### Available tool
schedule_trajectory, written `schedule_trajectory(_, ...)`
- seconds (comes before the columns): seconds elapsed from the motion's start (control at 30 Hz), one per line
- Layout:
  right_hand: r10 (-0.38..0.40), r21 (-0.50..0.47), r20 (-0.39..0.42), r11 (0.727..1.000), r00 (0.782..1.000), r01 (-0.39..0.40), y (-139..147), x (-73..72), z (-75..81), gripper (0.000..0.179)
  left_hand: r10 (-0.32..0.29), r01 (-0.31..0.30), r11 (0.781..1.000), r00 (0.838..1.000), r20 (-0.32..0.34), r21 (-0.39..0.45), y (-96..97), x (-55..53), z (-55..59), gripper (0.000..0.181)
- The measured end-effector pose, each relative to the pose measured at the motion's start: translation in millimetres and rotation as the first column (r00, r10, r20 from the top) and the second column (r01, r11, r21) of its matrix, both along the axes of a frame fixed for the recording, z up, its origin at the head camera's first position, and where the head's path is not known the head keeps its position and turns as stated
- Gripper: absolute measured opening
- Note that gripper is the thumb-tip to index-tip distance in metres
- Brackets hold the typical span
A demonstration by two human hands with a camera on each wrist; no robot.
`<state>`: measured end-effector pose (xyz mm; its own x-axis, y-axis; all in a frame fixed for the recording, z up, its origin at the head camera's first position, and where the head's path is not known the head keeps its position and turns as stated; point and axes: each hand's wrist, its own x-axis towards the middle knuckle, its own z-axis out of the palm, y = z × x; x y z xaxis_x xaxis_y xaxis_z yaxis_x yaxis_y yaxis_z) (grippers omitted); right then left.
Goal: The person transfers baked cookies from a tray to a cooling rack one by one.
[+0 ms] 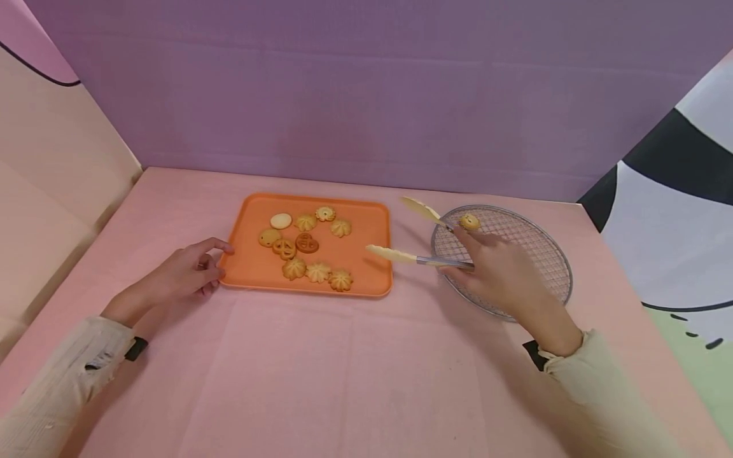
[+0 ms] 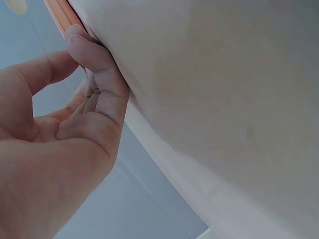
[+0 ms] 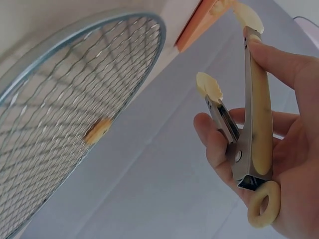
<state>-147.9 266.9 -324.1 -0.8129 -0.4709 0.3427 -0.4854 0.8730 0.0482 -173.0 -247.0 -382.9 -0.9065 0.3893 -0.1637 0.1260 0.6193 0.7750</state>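
Observation:
My left hand (image 1: 186, 272) pinches the left edge of an orange tray (image 1: 372, 222) between thumb and fingers. Several cookies lie on the tray: a pale oval one (image 1: 281, 221), a round speckled one (image 1: 270, 238), a light pretzel (image 1: 284, 249), a darker pretzel (image 1: 307, 243) and fluted swirl cookies (image 1: 294, 268). In my right hand (image 1: 506, 273) are metal tongs (image 3: 259, 107) with cream tips, spread apart and holding nothing. Those tips point left, toward the tray's right edge. Below the hand is a round wire rack (image 1: 550, 267) with one flower-shaped cookie (image 1: 470, 222) near its back.
Tray and rack stand side by side on a pink tabletop (image 1: 298, 369). A purple wall (image 1: 366, 108) rises behind them. Side panels border the table: a plain pale one (image 1: 51, 152) at left, a patterned one (image 1: 670, 235) at right.

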Motion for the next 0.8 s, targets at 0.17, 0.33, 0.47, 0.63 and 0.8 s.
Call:
schedule_trajectory(0.17,0.011,0.017,0.062,1.0,0.998,-0.012,-11.4,-3.9,-2.4,0.067,-0.01,0.01,1.0,1.0,-0.012,0.0,-0.7,0.3,-0.3,0.039)
schedule_trajectory(0.33,0.022,0.019,0.124,1.0,0.992,-0.025,-24.8,-9.3,-5.6,0.066,-0.009,0.009,1.0,1.0,-0.019,-0.006,-0.6,1.1,0.1,0.038)
schedule_trajectory(0.47,0.047,0.01,0.143,0.999,0.989,-0.049,-35.4,-15.1,-8.1,0.063,-0.003,0.003,1.0,1.0,-0.017,-0.007,-0.8,2.1,1.3,0.038)
schedule_trajectory(0.63,0.063,0.004,0.149,0.998,0.987,-0.064,-43.1,-22.1,-11.1,0.064,-0.003,0.003,1.0,1.0,-0.017,-0.006,-1.0,1.1,0.7,0.037)
schedule_trajectory(0.8,0.056,-0.015,0.185,0.998,0.981,-0.055,-50.1,-29.5,-12.1,0.066,-0.011,0.011,1.0,1.0,-0.022,0.005,-0.2,2.1,2.1,0.038)
